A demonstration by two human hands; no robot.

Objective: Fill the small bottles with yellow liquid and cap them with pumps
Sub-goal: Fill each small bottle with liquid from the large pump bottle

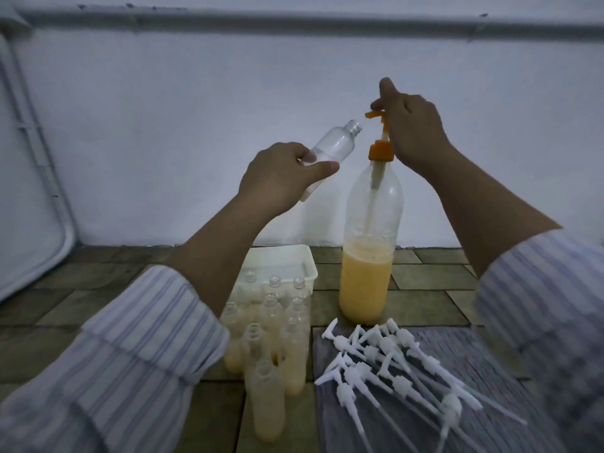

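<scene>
head view, left hand: the left hand point(283, 178) wraps its fingers and thumb round the base of a small clear empty plastic bottle point(330, 151), tilted, open neck aimed up-right toward the spout.
head view, right hand: the right hand point(412, 132) sits on top of the orange pump head point(376, 115), fingers curled over it, plunger looking raised.
head view, source: the tall clear plastic bottle of yellow liquid point(367, 276) stands on the tiled surface point(425, 279), a bit under half full.
head view, gap: the small bottle's mouth is near the spout tip but apart from it, not under it.
risk, spill: press now and i'd say the liquid misses the neck, running onto the hand or tiles.
risk, tip: nothing steadies the tall bottle's body; a skewed push could rock it.
head view, waiting: partly filled uncapped small bottles point(271, 338) crowd in front of a white plastic tub point(294, 256); a knock would topple them.
head view, caps: white plastic pumps with long tubes point(392, 371) lie heaped on the striped cloth point(464, 361), unused.
</scene>
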